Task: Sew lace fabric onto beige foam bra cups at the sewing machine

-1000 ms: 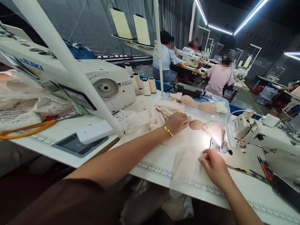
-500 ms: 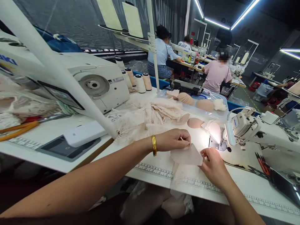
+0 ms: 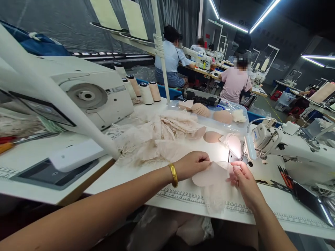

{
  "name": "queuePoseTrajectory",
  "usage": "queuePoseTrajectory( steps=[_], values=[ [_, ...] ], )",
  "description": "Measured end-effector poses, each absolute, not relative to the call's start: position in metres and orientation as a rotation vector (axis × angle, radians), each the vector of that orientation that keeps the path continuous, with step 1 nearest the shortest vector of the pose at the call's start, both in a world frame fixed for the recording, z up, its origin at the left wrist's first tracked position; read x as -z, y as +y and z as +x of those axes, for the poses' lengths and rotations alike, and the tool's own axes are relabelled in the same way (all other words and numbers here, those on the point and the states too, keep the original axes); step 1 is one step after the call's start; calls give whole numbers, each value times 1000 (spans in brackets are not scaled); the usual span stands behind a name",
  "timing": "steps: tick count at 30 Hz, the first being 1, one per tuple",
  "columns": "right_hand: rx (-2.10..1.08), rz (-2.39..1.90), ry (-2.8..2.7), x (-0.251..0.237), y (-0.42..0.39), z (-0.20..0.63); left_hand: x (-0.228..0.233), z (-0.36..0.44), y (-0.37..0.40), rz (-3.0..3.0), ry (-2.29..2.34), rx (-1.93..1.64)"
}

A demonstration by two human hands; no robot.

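My left hand [image 3: 192, 164], with a gold bangle on the wrist, pinches the left edge of a beige foam cup [image 3: 209, 176] on the white table [image 3: 180, 195]. My right hand [image 3: 243, 179] holds the cup's right edge. A piece of pale lace fabric [image 3: 216, 198] lies under the cup and hangs over the table's front edge. Both hands sit just in front of the lit needle area of a white sewing machine [image 3: 277, 143] at the right.
A heap of beige lace [image 3: 159, 137] and loose foam cups [image 3: 211, 136] lie behind my hands. A clear tray [image 3: 244, 113] with more cups stands further back. A large white machine [image 3: 86, 94] and thread cones [image 3: 146, 93] are at the left. People sew at far tables.
My left hand drew back from the heap with a foam cup and brought it toward me. My right hand rose from the lace and took the cup's other edge near the needle.
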State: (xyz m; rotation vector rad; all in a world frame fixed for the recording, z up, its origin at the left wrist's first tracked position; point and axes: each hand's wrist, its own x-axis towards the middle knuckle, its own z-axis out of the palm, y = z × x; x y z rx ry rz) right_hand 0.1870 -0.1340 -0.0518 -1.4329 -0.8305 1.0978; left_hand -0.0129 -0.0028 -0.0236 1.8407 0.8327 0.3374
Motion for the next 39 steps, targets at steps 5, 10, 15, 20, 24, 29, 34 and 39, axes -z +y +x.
queuePoseTrajectory(
  steps=[5,10,15,20,24,29,34,39],
  values=[
    [-888,-1539,-1028,53,-144,193,19,2,-11,2014,883,-364],
    [-501,-1658,-1409,51,-150,189,11,16,-13,2225,804,-443],
    [-289,-1610,-1742,34,-159,184,-3,23,-12,2345,267,-357],
    [-125,-1467,-2077,8,-165,192,-13,33,0,2218,12,-6],
    [379,-1438,-2109,-8,-161,203,-22,35,11,2272,144,-72],
    [753,-1289,-1995,2,-145,213,-22,25,12,2792,205,-687],
    [668,-1208,-2174,46,-125,232,5,23,3,3243,-15,-647],
    [334,-1333,-2437,73,-116,266,28,53,2,3199,-212,-577]
  ],
)
